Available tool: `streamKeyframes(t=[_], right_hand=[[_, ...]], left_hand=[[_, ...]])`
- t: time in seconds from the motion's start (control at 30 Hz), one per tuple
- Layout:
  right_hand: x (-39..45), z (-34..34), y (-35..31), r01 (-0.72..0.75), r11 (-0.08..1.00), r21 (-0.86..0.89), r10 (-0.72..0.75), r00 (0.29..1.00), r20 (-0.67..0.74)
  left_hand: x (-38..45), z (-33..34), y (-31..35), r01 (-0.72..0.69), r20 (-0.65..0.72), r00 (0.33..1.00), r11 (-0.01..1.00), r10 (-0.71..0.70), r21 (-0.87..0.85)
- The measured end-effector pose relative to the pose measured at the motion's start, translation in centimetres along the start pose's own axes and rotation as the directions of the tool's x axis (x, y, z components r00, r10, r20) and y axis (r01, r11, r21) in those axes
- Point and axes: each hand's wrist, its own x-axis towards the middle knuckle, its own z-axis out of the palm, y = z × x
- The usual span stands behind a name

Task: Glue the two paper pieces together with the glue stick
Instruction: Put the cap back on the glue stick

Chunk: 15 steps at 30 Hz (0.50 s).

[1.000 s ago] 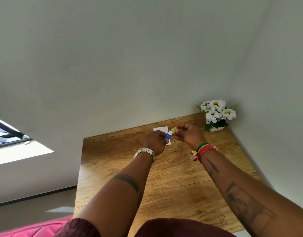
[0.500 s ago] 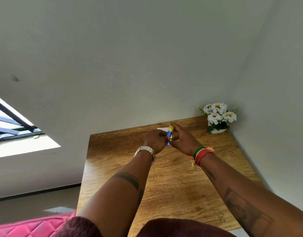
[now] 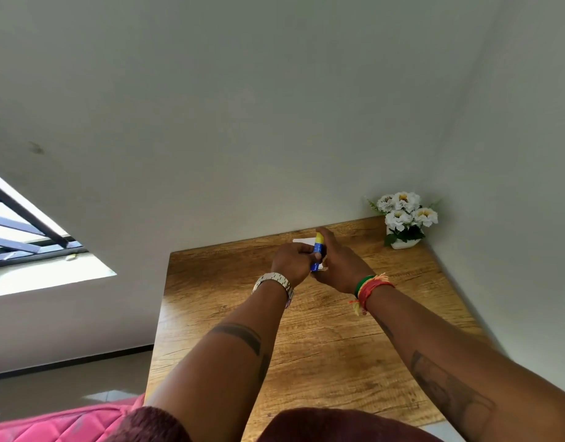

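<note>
Standing upright, the glue stick (image 3: pixel 317 252) — pinched between both hands' fingers (image 3: pixel 316 257).

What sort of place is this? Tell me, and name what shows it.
Probably a room in a home. A wooden table stands in a corner of plain walls, with a small pot of white flowers on it, a barred window to the left and pink quilted bedding nearby.

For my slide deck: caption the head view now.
Both hands, left hand and right hand, hold a blue-and-yellow glue stick above white paper on a wooden table.
</note>
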Motion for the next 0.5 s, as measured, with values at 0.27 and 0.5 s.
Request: streamKeyframes(t=[0.27, 0.5], right_hand=[[-0.1, 0.2, 0.3, 0.025, 0.999, 0.025, -0.024, 0.999, -0.026], [-0.5, 1.1, 1.5, -0.13, 0.927, 0.351, 0.149, 0.989, -0.026]], left_hand=[[0.1, 0.3, 0.0, 0.001, -0.004, 1.0, 1.0, -0.001, -0.019], [0.6, 1.2, -0.4, 0.02, -0.023, 0.999, 0.997, -0.022, -0.079]])
